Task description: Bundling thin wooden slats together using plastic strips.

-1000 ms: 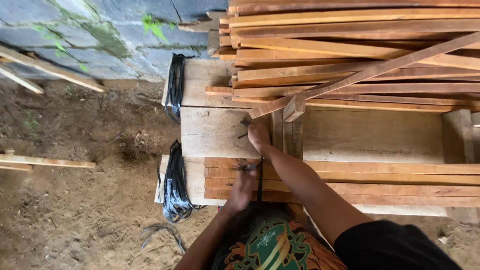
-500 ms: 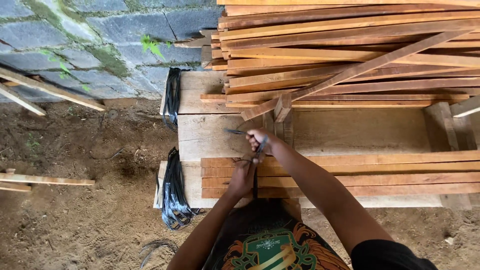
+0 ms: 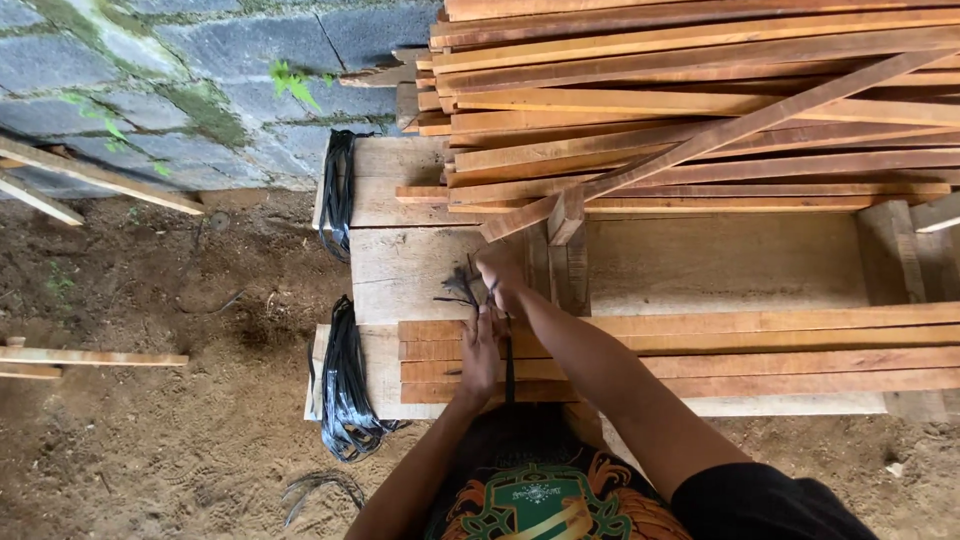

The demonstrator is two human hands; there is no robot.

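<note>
2 hands on 1 black strap

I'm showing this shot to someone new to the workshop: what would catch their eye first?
Probably the big stack of long reddish-brown wooden slats filling the upper right. Next, at the centre, the left hand and right hand meet on a thin black strap over a smaller bundle of slats on the pale plank bench. Bunches of black straps hang off the bench's left end.
</note>
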